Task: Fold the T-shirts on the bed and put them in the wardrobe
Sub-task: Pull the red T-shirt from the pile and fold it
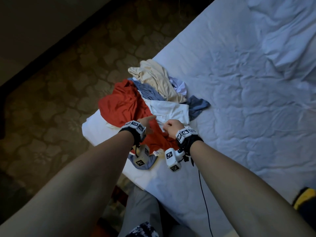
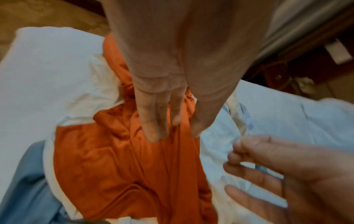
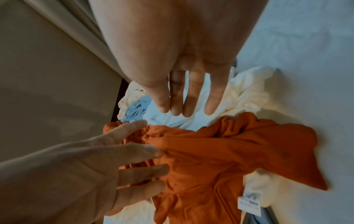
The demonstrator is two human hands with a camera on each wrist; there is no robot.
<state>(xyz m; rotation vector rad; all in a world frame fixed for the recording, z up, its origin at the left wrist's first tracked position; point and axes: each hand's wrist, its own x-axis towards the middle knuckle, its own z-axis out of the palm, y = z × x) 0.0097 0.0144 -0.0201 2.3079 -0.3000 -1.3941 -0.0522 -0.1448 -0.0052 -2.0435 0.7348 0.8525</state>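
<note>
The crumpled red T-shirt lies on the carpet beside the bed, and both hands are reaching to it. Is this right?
Not quite. The crumpled red T-shirt lies on the white-sheeted bed, at its corner among other shirts, not on the carpet; the head view shows it. The left hand and right hand do reach to it.
</note>
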